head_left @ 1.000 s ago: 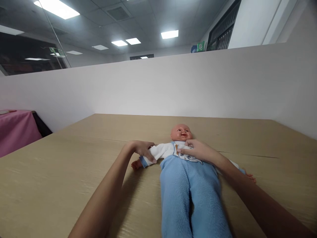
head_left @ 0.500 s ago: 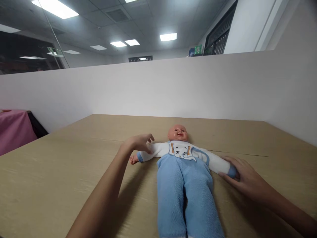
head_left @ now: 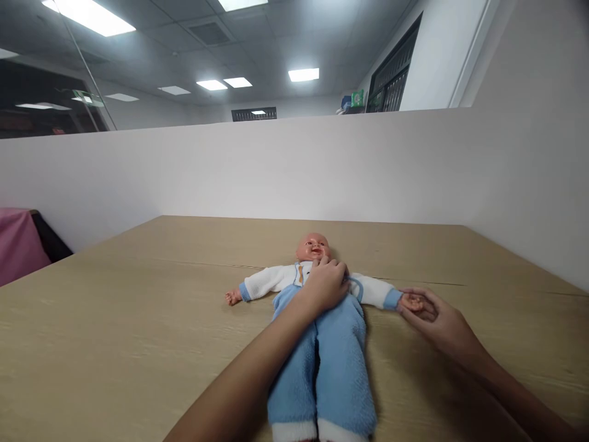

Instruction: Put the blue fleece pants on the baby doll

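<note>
A baby doll (head_left: 322,350) lies on its back on the wooden table (head_left: 115,331), head away from me, in blue fleece trousers and a white top with blue cuffs. My left hand (head_left: 326,283) rests flat on the doll's chest, just below its chin. My right hand (head_left: 435,319) holds the doll's small hand at the end of the sleeve stretched out to the right. The doll's other arm (head_left: 257,285) lies free, stretched out to the left.
A white partition wall (head_left: 294,166) runs along the back and right side of the table. A pink cloth (head_left: 18,242) covers something at the far left, beyond the table's edge.
My left hand left the doll's left sleeve and moved onto its chest. My right hand slid from the chest out along the right sleeve to the doll's hand. The view shifted slightly.
</note>
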The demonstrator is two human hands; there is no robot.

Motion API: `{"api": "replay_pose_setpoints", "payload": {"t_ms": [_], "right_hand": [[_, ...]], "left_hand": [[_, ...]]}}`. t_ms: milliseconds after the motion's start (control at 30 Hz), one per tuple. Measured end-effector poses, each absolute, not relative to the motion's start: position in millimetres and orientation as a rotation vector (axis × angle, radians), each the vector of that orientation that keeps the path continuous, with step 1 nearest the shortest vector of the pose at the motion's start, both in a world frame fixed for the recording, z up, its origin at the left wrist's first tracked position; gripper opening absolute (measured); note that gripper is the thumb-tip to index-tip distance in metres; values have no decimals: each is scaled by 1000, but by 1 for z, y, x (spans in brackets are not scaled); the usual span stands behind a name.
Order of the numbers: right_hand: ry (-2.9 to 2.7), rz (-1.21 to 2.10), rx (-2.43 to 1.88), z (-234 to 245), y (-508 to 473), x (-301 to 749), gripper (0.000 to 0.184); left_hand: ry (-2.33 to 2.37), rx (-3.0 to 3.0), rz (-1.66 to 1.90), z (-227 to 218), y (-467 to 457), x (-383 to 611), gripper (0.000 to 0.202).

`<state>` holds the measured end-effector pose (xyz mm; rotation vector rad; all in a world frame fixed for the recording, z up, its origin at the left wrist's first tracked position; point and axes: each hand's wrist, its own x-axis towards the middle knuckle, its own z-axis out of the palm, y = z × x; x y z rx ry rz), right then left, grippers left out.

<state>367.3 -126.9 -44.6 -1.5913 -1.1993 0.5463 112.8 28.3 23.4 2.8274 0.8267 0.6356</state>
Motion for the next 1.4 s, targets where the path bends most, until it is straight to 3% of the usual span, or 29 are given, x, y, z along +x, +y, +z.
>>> {"api": "replay_pose_setpoints", "payload": {"t_ms": [133, 333, 533, 733, 967, 1400], "right_hand": [[-988, 614, -1335, -26, -93, 342, 49], [-1054, 643, -1053, -25, -49, 290, 55], [-1355, 561, -1075, -35, -72, 261, 26], [-1510, 227, -1164, -35, -78, 259, 15], [-1100, 597, -1131, -49, -65, 264, 32], [-813, 829, -1106, -54, -55, 274, 49]], "left_hand": [[660, 2784, 808, 25, 21, 102, 15], [397, 2697, 1047, 29, 7, 93, 25], [390, 2624, 1447, 17, 12, 89, 26], [681, 2455, 1340, 23, 16, 94, 8], [975, 2291, 960, 15, 34, 101, 22], [917, 2307, 916, 20, 32, 100, 18]]}}
